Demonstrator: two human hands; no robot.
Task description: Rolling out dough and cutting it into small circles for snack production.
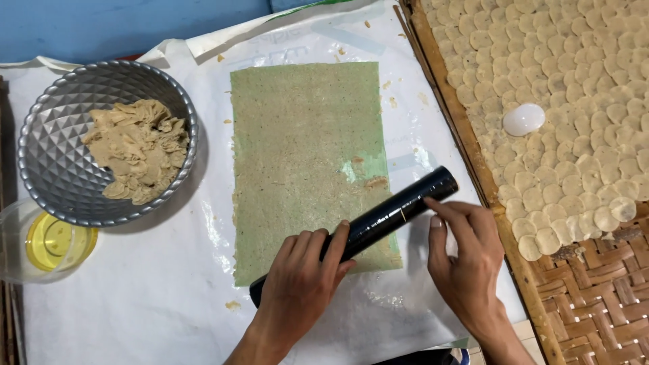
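Note:
A black cylindrical roller (378,220) lies slanted across the near end of a thin, rectangular sheet of flattened dough (304,149) over a green backing. My left hand (301,284) rests on the roller's lower left part, fingers spread flat over it. My right hand (463,260) sits by the roller's upper right end, with fingertips touching it. The dough sheet lies on white plastic sheeting (169,284).
A faceted metal bowl (47,169) holding a lump of beige dough (138,149) stands at the left. Beside it is a clear cup of yellow oil (54,243). At the right, a woven bamboo tray (595,290) carries several small dough discs (561,88) and a white oval cutter (524,119).

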